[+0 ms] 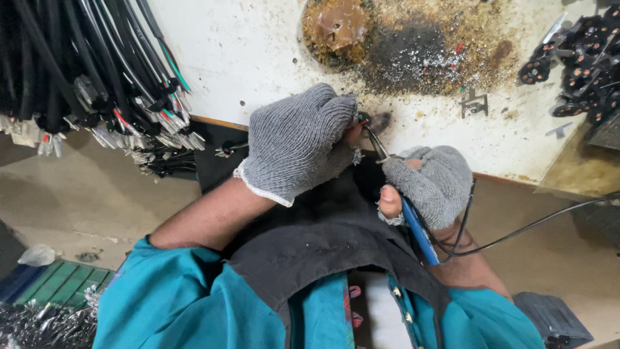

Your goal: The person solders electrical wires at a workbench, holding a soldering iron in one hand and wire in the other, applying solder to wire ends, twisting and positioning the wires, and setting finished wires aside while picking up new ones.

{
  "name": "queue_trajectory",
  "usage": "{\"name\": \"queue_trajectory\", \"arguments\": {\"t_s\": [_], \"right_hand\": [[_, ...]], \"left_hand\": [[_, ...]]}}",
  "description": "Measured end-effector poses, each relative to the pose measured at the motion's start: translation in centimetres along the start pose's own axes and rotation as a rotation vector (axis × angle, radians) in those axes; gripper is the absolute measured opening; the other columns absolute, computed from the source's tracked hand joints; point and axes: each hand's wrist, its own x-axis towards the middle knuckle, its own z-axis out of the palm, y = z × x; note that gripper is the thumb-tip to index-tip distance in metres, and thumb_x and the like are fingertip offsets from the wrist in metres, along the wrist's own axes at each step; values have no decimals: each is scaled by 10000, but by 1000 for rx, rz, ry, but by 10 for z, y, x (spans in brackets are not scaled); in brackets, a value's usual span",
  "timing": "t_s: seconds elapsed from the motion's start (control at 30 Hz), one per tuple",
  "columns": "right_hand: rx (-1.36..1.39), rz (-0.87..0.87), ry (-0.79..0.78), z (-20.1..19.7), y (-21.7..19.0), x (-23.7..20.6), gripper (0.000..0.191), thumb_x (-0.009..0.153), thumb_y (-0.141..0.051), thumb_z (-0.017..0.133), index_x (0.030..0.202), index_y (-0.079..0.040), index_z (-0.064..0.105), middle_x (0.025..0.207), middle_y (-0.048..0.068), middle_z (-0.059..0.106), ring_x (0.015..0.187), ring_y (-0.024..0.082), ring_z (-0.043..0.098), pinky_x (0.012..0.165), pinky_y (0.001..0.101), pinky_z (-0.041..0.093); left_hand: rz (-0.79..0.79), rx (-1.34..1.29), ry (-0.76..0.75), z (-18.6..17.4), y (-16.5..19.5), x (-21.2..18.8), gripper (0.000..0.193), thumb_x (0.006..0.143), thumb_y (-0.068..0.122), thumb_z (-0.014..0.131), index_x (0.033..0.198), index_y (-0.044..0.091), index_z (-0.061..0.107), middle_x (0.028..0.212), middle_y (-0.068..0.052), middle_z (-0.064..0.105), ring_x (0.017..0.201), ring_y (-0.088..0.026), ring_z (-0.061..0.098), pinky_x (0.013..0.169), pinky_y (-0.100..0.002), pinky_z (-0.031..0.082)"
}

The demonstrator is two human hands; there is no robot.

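Left hand (298, 143) clenching one small connector (363, 119); right hand (431, 183) gripping one blue-handled soldering iron (418, 231), tip touching it.

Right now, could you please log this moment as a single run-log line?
left hand: gloved, pinching small connector | right hand: gloved, gripping blue-handled soldering iron | tip at connector | cable bundle hanging left

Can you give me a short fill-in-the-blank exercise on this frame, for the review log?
1. Both hands wear knitted gloves of the colour ____.
2. The right hand holds a soldering iron whose handle is ____.
3. The left hand pinches a small plug end at the edge of the white ____.
4. The bundle of black cables with stripped ends lies on the person's ____ side.

Missing words: grey; blue; board; left
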Motion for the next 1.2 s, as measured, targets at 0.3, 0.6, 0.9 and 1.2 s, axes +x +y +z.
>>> {"name": "queue_trajectory", "arguments": {"t_s": [0.3,0.6,0.9,1.2], "right_hand": [[340,857,-385,7,-9,1,263,886,-238,762,638,-160,725,565,-14,696,495,188,671,473,358,521],[57,644,-605,5,-3,6,335,944,-288,718,617,-224,758,540,-52,682,476,175,633,483,362,475],[-51,-107,-78,7,7,-1,242,824,-179,865,1014,-99,738,716,55,660,564,256,625,512,395,461],[126,397,367,17,-24,9,328,1043,-339,721,1213,-95,581,927,83,717,784,254,739,719,330,582]], "left_hand": [[-20,1,-2,0,1,2,208,869,258,784,935,150,619,865,-59,582,694,-296,635,578,-435,478],[18,-9,37,-1,2,1,208,894,245,775,994,152,618,877,-64,566,715,-294,630,588,-431,471],[19,-5,39,2,0,0,205,879,246,775,960,148,615,859,-68,568,706,-302,631,578,-438,472],[20,20,32,1,2,1,212,863,242,771,945,135,607,834,-80,572,688,-309,631,561,-450,463]]}}
